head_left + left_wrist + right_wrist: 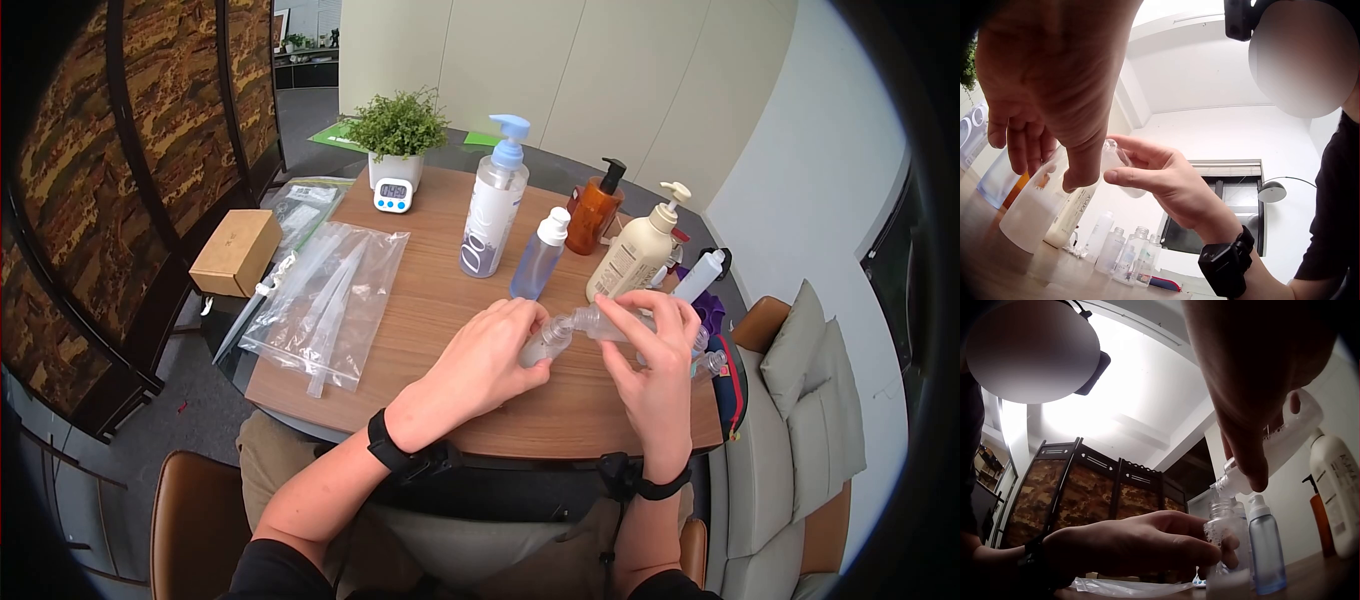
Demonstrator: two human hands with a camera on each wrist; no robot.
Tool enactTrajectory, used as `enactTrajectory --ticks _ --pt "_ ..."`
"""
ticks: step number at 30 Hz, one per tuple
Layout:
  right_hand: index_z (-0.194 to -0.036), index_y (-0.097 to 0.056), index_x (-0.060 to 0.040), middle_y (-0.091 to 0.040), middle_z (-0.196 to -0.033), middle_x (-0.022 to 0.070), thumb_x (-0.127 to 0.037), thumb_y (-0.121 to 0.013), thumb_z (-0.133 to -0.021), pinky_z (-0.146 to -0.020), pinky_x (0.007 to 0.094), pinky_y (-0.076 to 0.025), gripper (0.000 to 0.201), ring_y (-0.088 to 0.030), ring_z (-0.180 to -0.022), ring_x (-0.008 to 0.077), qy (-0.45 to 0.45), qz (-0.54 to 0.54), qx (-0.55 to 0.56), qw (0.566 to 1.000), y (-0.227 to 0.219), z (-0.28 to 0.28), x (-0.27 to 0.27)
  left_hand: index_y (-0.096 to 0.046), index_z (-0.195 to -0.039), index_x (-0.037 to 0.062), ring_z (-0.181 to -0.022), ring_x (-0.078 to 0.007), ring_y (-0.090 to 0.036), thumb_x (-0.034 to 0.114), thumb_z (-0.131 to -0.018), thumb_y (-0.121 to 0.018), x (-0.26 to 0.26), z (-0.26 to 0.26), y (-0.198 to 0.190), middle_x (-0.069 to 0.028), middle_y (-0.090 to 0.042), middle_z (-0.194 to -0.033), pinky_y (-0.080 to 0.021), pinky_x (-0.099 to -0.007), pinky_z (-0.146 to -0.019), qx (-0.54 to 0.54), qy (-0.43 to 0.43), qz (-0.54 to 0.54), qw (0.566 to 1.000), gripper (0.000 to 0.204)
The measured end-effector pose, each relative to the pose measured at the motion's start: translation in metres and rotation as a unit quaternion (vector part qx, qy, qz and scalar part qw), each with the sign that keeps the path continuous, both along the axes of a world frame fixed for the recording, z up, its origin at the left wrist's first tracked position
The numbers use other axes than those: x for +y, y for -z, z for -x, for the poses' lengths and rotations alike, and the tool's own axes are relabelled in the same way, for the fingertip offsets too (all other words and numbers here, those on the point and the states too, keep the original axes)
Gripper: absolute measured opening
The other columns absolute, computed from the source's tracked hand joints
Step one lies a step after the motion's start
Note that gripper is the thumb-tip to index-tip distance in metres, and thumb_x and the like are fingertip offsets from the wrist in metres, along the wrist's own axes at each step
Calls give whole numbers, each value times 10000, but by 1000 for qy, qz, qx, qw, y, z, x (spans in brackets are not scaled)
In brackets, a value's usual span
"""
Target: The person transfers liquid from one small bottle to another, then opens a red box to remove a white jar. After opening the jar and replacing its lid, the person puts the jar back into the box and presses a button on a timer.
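Observation:
My left hand grips a clear plastic bottle without a cap around its upper body. A little cloudy liquid shows low in that bottle in the left wrist view. In my right hand is a second clear bottle, pinched between thumb and fingers. It is tilted, neck down and to the left, with its mouth right at the upright bottle's mouth. Whitish contents show through its wall. Just behind the two bottles stands a blue translucent bottle with a white pump top.
Behind are a tall white pump bottle, an amber pump bottle and a cream pump bottle. Several small clear bottles stand at right. A plastic bag, cardboard box, timer and potted plant are leftward.

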State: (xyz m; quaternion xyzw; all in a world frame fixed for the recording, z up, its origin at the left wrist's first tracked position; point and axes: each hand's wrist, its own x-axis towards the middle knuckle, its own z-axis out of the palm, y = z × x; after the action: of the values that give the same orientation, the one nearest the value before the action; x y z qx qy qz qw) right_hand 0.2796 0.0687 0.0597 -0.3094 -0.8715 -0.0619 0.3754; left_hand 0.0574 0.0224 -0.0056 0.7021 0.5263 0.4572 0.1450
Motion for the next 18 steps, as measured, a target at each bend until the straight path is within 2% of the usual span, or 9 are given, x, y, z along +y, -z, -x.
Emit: enactTrajectory --ticks 18 --pt "-1316 -816 -149 -687 -1220 78 1 -822 -844 -1244 550 -332 495 -653 -1217 259 3 -21 -14 1000 -1 0 -1 -645 -1228 9 -906 -313 -681 163 -894 -842 0 -1 0 -163 -673 -1078 -567 -441 -886 4 -2 5 1000 418"
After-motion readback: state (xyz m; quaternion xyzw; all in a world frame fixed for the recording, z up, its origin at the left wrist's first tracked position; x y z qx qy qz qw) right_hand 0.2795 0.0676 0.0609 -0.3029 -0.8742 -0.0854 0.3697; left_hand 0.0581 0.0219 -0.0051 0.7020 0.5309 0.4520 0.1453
